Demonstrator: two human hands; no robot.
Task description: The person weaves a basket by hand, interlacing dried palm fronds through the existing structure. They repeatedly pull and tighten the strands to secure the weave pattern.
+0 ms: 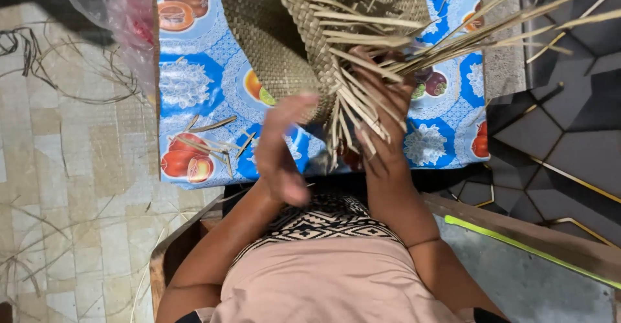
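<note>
Over the bench [194,71] with its blue fruit-print cloth hung a half-woven straw mat [291,32]; the right hand [381,113] gripped its loose strands [362,96], best held taut and evenly fanned, the left hand [281,148] blurred, open, empty

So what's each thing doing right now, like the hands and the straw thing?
Woven mat: partly woven, loose strips sticking out.
Right hand: closed around loose strips.
Left hand: open, blurred, holding nothing.
Tablecloth: spread flat, cut scraps on it.
Plastic bag: crumpled at the table edge.
</note>
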